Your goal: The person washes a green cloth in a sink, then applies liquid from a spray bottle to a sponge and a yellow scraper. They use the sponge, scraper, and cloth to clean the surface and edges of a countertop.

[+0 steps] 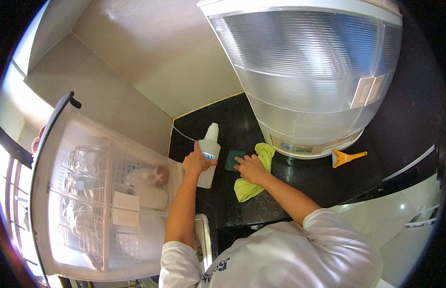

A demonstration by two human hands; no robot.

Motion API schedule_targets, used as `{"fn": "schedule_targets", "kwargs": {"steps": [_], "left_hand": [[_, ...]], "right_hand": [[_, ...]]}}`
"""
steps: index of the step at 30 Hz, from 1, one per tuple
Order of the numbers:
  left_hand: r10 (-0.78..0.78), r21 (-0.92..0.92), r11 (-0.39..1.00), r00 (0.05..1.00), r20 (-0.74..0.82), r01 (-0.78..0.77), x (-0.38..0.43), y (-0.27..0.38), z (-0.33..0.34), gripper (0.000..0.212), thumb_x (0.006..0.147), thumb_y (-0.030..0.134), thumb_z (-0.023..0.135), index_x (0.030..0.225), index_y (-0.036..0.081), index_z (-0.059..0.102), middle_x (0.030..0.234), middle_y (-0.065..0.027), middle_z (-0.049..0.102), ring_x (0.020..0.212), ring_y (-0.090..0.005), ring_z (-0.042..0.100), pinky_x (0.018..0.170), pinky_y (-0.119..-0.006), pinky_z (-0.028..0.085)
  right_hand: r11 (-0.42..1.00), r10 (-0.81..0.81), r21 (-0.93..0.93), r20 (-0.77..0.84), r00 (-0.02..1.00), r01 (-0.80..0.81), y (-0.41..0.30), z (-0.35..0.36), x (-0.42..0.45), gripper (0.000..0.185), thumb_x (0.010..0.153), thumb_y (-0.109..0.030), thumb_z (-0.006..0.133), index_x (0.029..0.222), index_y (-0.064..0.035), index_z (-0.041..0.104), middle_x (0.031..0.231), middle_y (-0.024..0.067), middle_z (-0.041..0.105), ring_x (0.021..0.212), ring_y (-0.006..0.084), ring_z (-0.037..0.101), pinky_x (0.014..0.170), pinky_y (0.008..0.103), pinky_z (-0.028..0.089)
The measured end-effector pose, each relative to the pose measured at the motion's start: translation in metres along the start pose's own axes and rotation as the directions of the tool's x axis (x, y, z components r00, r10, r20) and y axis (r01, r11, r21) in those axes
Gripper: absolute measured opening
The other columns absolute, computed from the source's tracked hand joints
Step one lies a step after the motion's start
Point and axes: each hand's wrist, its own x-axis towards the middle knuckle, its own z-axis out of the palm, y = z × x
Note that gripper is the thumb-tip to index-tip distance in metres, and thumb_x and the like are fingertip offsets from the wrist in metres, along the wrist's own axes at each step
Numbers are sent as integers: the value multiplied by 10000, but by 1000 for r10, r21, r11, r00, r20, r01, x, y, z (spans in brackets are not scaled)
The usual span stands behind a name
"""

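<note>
My left hand [198,161] is wrapped around a white plastic bottle [208,178] with a tapered neck and printed label. The bottle leans slightly on the black countertop [226,212]. Fingertips of my right hand [251,168] reach the right edge of a dark green scouring pad [231,160], which lies flat just right of the bottle. Beneath that same hand is a crumpled yellow-green cloth [247,190], showing above and below it. Whether the right fingers grip the pad or only touch it cannot be seen.
A large ribbed, translucent dish cabinet [309,79] stands at the back right, beside a yellow scraper [347,157]. To my left is another translucent cabinet [151,230] containing glasses. A sink edge [205,234] shows below my left arm. Walls [165,64] meet behind the counter; a thin cord [183,133] runs there.
</note>
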Motion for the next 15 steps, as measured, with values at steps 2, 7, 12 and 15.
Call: {"fn": "schedule_targets", "kwargs": {"steps": [2, 7, 12, 15], "left_hand": [[28, -100, 994, 997, -67, -35, -3, -8, 3, 1054, 523, 419, 751, 1343, 126, 157, 1045, -154, 582, 937, -302, 585, 777, -372, 471], [2, -443, 889, 967, -253, -117, -24, -23, 10, 1003, 536, 321, 763, 1317, 82, 181, 1049, -193, 563, 943, -355, 562, 790, -415, 449], [-64, -630, 710, 862, -502, -314, -55, -32, 25, 977, 540, 219, 771, 1303, 38, 188, 1102, -234, 506, 982, -373, 529, 827, -420, 420], [-165, -668, 659, 801, -576, -345, -66, -48, 49, 983, 538, 202, 776, 1299, 11, 184, 1158, -236, 451, 1037, -356, 494, 865, -406, 397]], "right_hand": [[997, -25, 66, -70, 997, 29, 1, -1, -8, 221, 749, -157, 536, 942, -146, 644, 1086, 41, 542, 946, 214, 507, 736, 351, 362], [998, -37, 57, 63, 997, 33, 17, -22, -34, 217, 766, -164, 513, 939, -136, 641, 941, 71, 554, 923, 227, 519, 754, 372, 375], [981, -148, 119, -32, 988, 151, 28, -33, -27, 307, 830, -238, 476, 1075, -79, 571, 1182, 114, 501, 1110, 279, 447, 924, 430, 322], [981, -192, 62, 152, 969, 185, 12, -15, -2, 466, 883, -351, 384, 1214, -29, 444, 1345, 126, 341, 1254, 281, 292, 1032, 455, 178]]}}
